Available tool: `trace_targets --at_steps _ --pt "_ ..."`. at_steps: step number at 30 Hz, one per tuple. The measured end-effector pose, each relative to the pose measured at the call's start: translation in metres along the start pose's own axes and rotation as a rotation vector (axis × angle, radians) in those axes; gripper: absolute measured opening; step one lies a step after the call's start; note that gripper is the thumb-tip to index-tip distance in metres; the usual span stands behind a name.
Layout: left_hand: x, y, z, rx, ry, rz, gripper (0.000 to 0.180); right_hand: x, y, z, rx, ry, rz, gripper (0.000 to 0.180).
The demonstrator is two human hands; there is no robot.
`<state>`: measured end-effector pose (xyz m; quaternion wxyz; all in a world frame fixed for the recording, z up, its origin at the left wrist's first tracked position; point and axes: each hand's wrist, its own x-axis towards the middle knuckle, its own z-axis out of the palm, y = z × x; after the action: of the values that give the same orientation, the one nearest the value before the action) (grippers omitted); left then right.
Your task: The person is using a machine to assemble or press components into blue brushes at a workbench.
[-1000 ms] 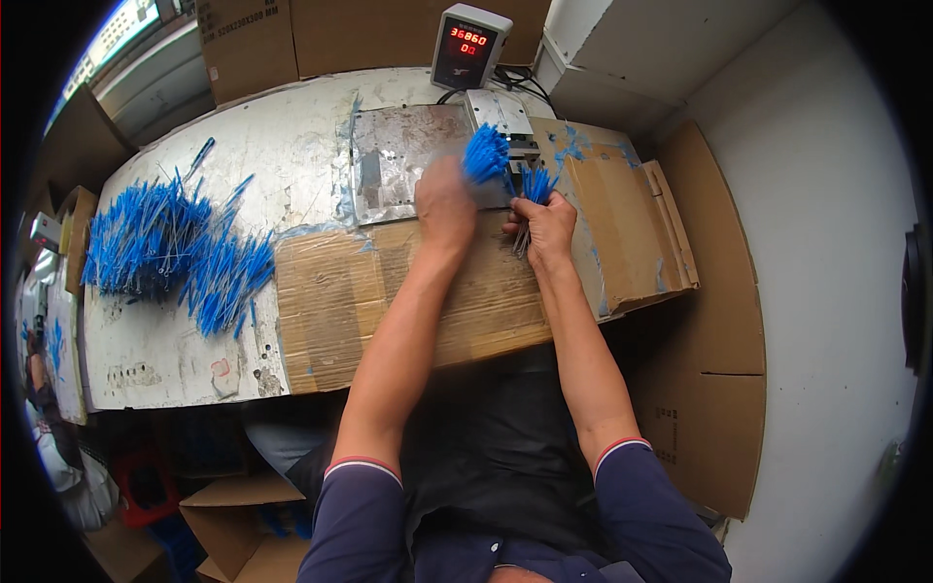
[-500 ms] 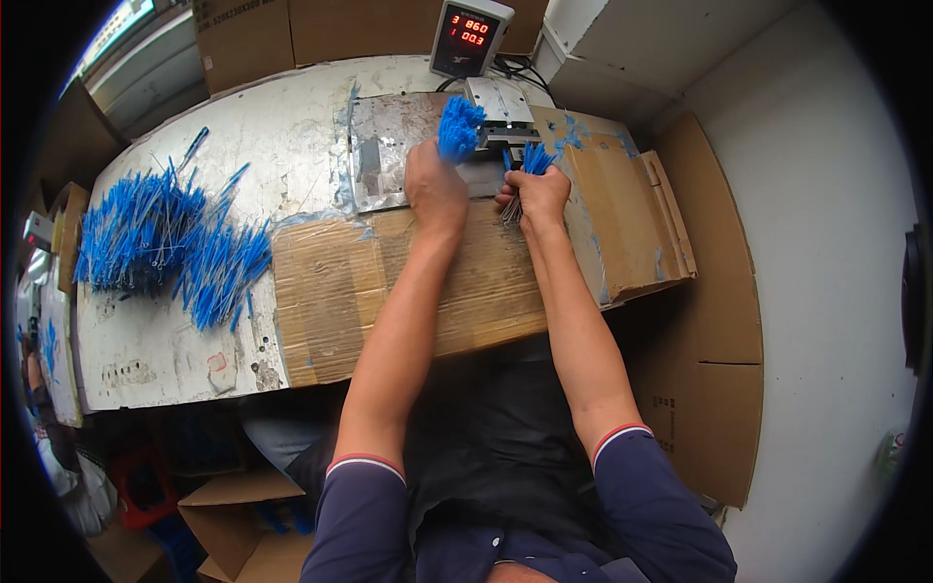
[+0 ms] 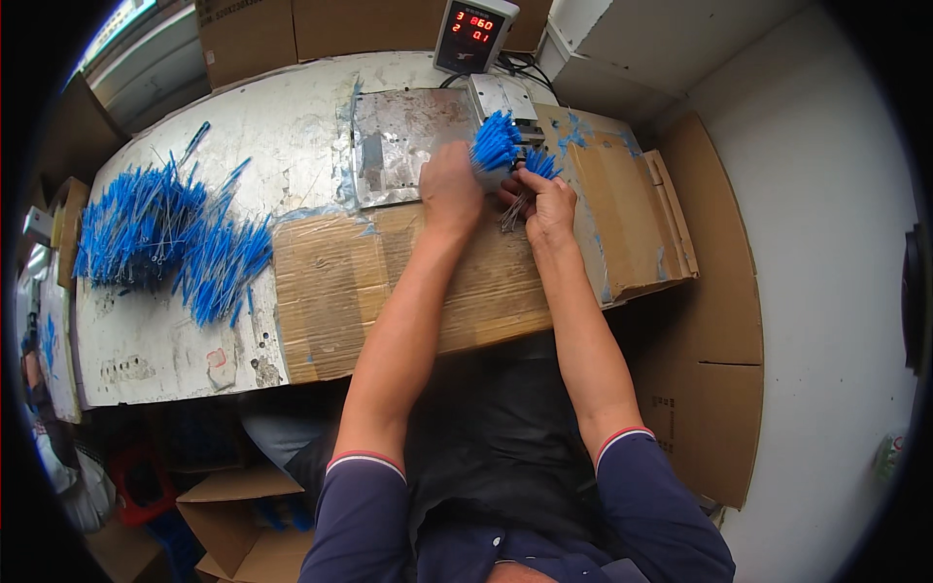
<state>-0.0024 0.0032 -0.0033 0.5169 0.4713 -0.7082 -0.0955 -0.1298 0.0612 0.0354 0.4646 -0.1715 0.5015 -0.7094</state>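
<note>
My left hand [image 3: 453,189], somewhat smeared by motion, is closed around a thick bundle of thin blue-headed wire brushes [image 3: 496,141], heads up and leaning right. Close beside it, my right hand [image 3: 552,202] grips a smaller bunch of the same brushes [image 3: 540,163]; their bare wire stems [image 3: 512,216] hang below the fingers. Both hands are at the front of a small metal device [image 3: 503,100], which the left bundle partly covers. Whether either bunch touches the device, I cannot tell.
A large heap of blue-headed wire brushes [image 3: 141,228] lies on the white worktable [image 3: 146,369], with a pen [image 3: 195,141] behind it. A display box with red digits [image 3: 473,37] stands at the back. Flat cardboard [image 3: 330,291] covers the front edge; a white wall rises at right.
My left hand has moved right with its bundle, toward my right hand. My right hand has shifted slightly right, its fingers a little less bunched. The red digits on the display have changed.
</note>
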Motion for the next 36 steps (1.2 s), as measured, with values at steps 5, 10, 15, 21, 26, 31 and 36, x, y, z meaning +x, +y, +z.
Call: trace_targets --at_steps 5,10,15,21,26,31,36 --pt "0.0 0.001 0.0 0.002 -0.012 0.001 0.014 -0.001 0.0 -0.003 -0.153 0.07 -0.057 0.016" --pt "0.0 0.0 0.001 0.002 -0.022 0.011 0.014 -0.001 -0.001 -0.008 -0.2 0.022 -0.038 0.023" --pt "-0.001 0.002 0.002 0.088 -0.052 0.087 0.012 0.003 0.0 -0.013 -0.252 -0.013 -0.053 0.024" --pt "0.003 -0.001 0.0 0.091 0.064 -0.051 0.008 0.001 -0.003 0.001 -0.328 0.019 -0.129 0.022" --pt "0.003 0.001 -0.003 0.02 0.118 -0.14 0.016 0.008 -0.003 0.008 -0.454 0.074 -0.166 0.024" --pt "0.004 0.001 -0.005 -0.026 0.128 -0.164 0.025 0.015 -0.001 0.017 -0.457 0.103 -0.161 0.023" --pt "0.005 0.004 -0.005 -0.056 0.18 -0.159 0.021 0.021 0.004 0.019 -0.459 0.151 -0.184 0.022"
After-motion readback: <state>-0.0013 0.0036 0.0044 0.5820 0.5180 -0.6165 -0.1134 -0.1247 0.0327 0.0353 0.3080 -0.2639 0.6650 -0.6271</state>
